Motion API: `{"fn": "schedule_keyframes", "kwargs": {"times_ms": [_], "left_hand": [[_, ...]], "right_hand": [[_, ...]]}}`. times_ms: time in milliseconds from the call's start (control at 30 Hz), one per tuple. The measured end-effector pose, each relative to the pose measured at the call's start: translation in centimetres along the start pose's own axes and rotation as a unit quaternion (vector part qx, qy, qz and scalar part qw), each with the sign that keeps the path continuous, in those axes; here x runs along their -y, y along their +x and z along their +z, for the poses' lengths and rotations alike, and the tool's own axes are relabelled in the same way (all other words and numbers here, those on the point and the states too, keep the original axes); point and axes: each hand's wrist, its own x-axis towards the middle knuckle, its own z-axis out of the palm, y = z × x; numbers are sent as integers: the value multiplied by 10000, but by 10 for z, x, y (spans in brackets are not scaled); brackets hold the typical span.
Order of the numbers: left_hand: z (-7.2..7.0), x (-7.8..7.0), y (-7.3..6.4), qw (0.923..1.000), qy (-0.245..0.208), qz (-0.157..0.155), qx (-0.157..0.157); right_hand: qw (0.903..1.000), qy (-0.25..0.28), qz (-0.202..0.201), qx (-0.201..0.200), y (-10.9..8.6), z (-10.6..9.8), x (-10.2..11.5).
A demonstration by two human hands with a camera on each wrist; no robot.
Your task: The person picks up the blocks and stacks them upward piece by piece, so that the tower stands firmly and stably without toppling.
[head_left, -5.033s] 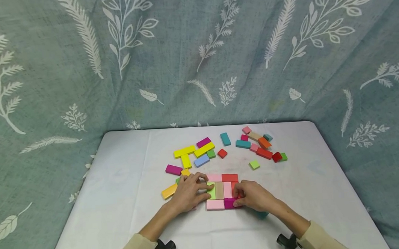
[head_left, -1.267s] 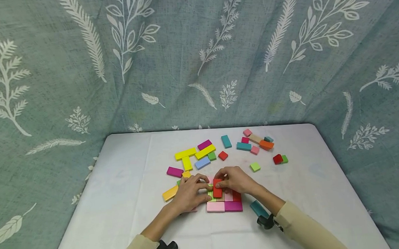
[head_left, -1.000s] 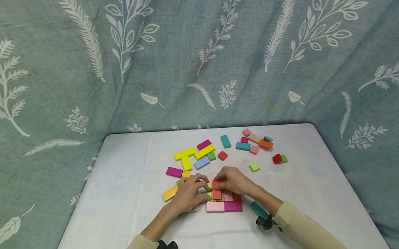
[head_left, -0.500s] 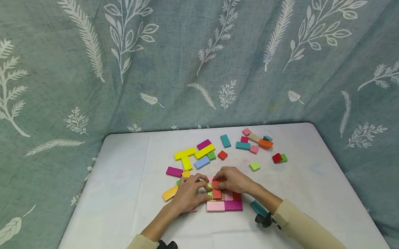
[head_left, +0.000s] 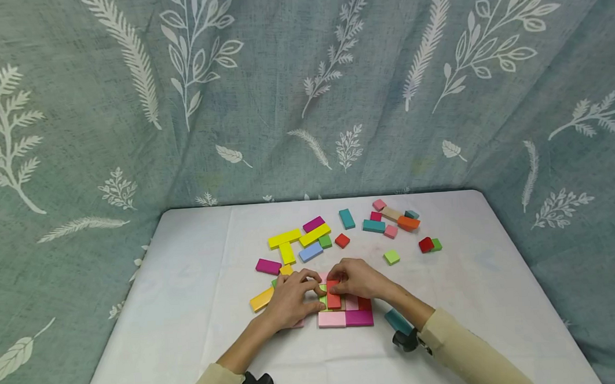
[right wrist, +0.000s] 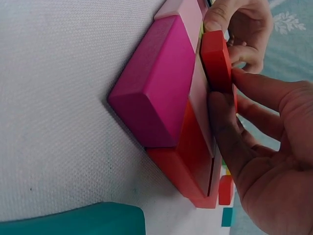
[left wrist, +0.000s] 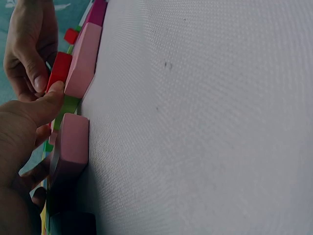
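My right hand [head_left: 361,277] pinches a red wooden block [head_left: 333,299] between thumb and fingers, close over the left part of a flat rectangle of blocks. At the left edge of that rectangle, my left hand [head_left: 292,297] has its thumb and forefinger tips against the red block's side. A light green block [left wrist: 68,105] lies below them. Along the front edge lie a pink block [head_left: 332,320] and a magenta block [head_left: 359,318]. Another red block [right wrist: 188,147] lies flat at the right end. Part of the back row is hidden by my right hand.
Yellow [head_left: 285,238], purple and blue blocks lie behind my left hand. Teal [head_left: 374,226], pink and orange blocks [head_left: 409,223] are scattered at the back right. A teal block [head_left: 398,320] lies under my right forearm, an amber block [head_left: 262,300] left of my left hand.
My right hand has left the rectangle's right edge and picked up the red block from the back-right group. It has brought it over the left part. My left hand has barely moved.
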Motion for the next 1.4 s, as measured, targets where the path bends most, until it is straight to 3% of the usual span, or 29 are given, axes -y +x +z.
{"fn": "schedule_keyframes", "kwargs": {"times_ms": [267, 533, 767, 933, 1000, 1233, 1400], "left_hand": [[-1, 0, 0, 9999, -40, -54, 86], [-4, -1, 1, 9998, -56, -129, 161], [-5, -1, 1, 9998, -119, -39, 127], [-3, -2, -1, 9998, -145, -60, 159], [-1, -1, -2, 9997, -126, -69, 175], [-1, -1, -1, 9999, -66, -66, 125], [-2, 0, -1, 9999, -68, -49, 138]], "right_hand": [[9998, 117, 84, -132, 1, -12, 1], [9940, -195, 152, -1065, 17, -69, -28], [9826, -826, 603, -1551, 32, -108, -68], [9697, -1390, 1341, -1498, 38, -111, -88], [9665, -1515, 1455, -1478, 39, -109, -93], [9655, -1769, 1297, -1401, 39, -107, -93], [9708, -1967, 979, -967, 35, -108, -84]]}}
